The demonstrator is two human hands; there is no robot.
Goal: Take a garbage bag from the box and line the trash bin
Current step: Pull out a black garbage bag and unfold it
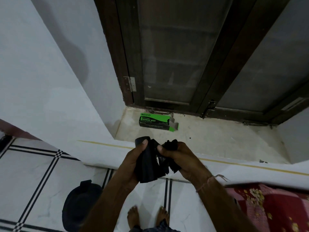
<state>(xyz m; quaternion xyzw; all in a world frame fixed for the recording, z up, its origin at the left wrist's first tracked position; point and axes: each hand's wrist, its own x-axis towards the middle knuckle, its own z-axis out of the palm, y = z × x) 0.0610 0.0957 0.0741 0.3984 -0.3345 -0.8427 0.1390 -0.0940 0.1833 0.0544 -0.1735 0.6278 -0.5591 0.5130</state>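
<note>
A folded black garbage bag (151, 162) hangs between both hands above the floor, just in front of the window ledge. My left hand (132, 163) grips its left side with the thumb pressed on top. My right hand (178, 158) pinches a crumpled end of the bag at the right. The green and black garbage bag box (154, 121) lies on the ledge near the window, its right end flap open. A dark round trash bin (78, 206) stands on the tiled floor at my lower left.
A pale stone window ledge (217, 141) runs below a dark-framed window (167, 56). A white wall (41, 72) rises at the left. A red floral bedspread (270, 208) lies at the lower right. My bare feet (147, 218) stand on white tiles with black lines.
</note>
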